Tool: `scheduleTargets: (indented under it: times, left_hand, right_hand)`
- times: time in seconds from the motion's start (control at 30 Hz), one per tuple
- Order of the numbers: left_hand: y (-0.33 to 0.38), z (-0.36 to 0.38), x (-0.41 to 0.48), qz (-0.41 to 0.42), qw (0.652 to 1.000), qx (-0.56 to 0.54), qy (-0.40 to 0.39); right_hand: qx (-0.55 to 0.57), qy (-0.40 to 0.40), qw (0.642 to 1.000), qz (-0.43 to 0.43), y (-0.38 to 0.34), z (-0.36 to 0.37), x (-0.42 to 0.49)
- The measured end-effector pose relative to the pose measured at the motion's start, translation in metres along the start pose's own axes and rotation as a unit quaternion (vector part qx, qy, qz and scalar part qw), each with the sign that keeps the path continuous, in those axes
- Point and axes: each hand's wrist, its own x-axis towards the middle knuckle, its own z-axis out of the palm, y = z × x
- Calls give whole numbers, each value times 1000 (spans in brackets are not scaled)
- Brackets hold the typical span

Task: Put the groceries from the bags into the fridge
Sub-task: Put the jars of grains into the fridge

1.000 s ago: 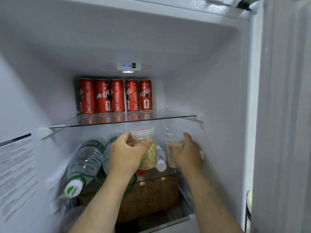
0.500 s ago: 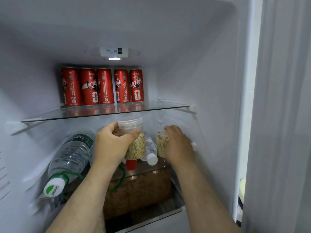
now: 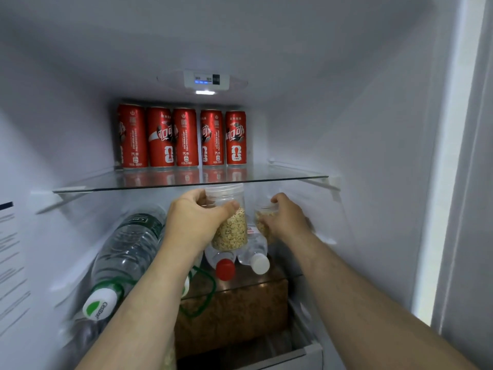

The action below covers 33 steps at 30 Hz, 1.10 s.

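Both my arms reach into the open fridge, under the upper glass shelf (image 3: 280, 180). My left hand (image 3: 194, 222) grips a clear plastic jar of oats (image 3: 230, 228), held upright above two small bottles lying on the second shelf. My right hand (image 3: 286, 220) is wrapped around a second oat jar (image 3: 262, 217) at the right of that shelf; most of this jar is hidden behind my fingers. I cannot tell whether it rests on the shelf.
Several red cans (image 3: 184, 138) line the back of the upper shelf. On the second shelf lie a large water bottle (image 3: 125, 247) with a green-white cap, a red-capped bottle (image 3: 225, 268) and a white-capped bottle (image 3: 256, 259). A brown box (image 3: 234, 311) sits below. The fridge wall (image 3: 373, 182) stands close at right.
My hands have kept their hold on the two jars and pushed slightly deeper under the glass shelf. The camera view has shifted.
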Motion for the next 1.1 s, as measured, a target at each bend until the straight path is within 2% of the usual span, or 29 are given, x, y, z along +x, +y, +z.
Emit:
scheduleTargets:
  times: [0.23,0.7,0.87,1.1]
  left_hand:
    - [-5,-3,8,-14,1000,15,-9]
    - [-2,0,8,-19,1000,-5,7]
    - [-3,0,2,-19,1000,6,4]
    - [-3,-4,2,-16,1000,14,-6]
  right_hand:
    - [-19,11,1000,-11,1,24,34]
    - [57,-28,998,21,4,55,80]
    - [41,-107,993,16,11,55,80]
    - [136,-127,982,23,13,61,77]
